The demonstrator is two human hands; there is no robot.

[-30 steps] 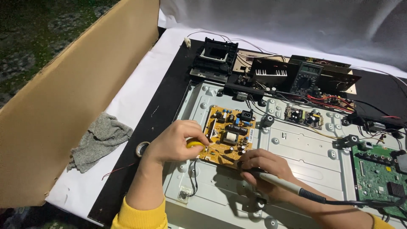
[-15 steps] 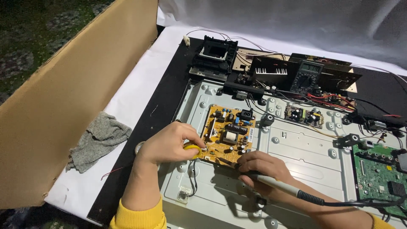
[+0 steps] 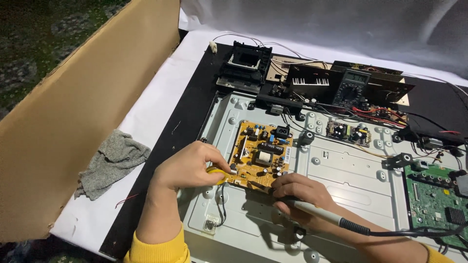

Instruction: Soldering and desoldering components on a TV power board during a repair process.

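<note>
Hands at yellow circuit board (image 3: 261, 156) near edge — left hand (image 3: 187, 165) pinching yellow roll (image 3: 218, 173), right hand (image 3: 300, 192) nearer, gripping soldering iron (image 3: 317, 214).

Bare metal panel (image 3: 341, 175) – cardboard wall (image 3: 83, 117) left

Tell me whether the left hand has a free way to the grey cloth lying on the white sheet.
Probably yes: the left hand rests at the yellow circuit board's edge, pinching something yellow, and only bare black mat and white sheet lie between it and the grey cloth.
</note>
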